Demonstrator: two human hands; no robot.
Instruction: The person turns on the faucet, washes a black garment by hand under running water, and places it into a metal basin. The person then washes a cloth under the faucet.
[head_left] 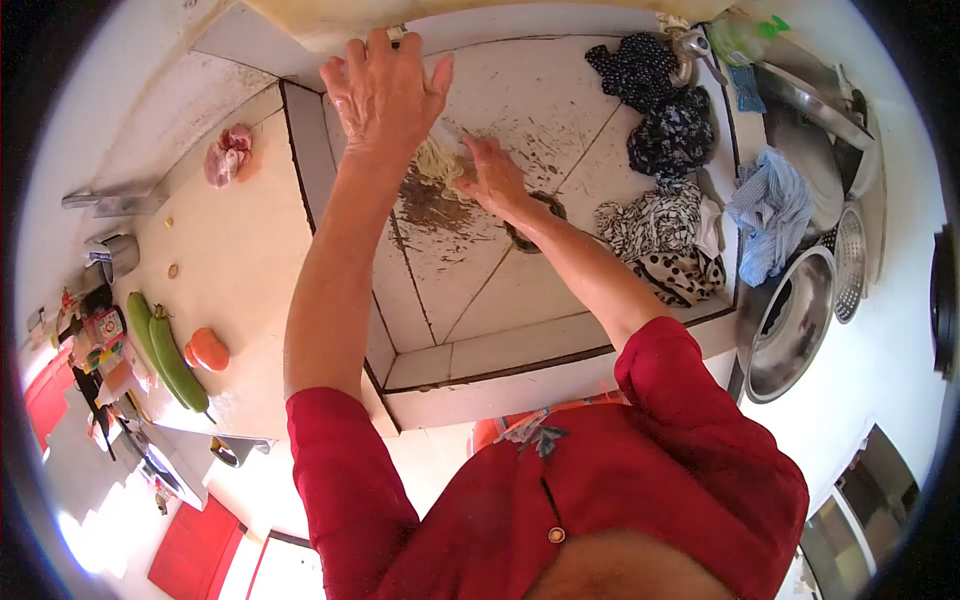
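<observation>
My left hand [385,95] is raised at the far wall of the tiled sink, its fingers spread. A small piece of a metal fitting [398,36] shows just behind the fingertips; whether I touch it is hidden. Lower in the basin, my right hand [492,180] has its fingers apart against a clump of pale yellow, noodle-like strands [438,165]. These strands lie over a dark brown smear [435,208] on the basin floor [480,90]. Beneath my right wrist is a dark ring [522,238], partly covered.
Dark patterned cloths [670,130] and black-and-white cloths [660,225] lie along the basin's right side. Beyond its right wall are a blue cloth [770,210] and a steel bowl [792,325]. Raw meat [228,155], green gourds [170,360] and tomatoes [207,349] are on the left counter.
</observation>
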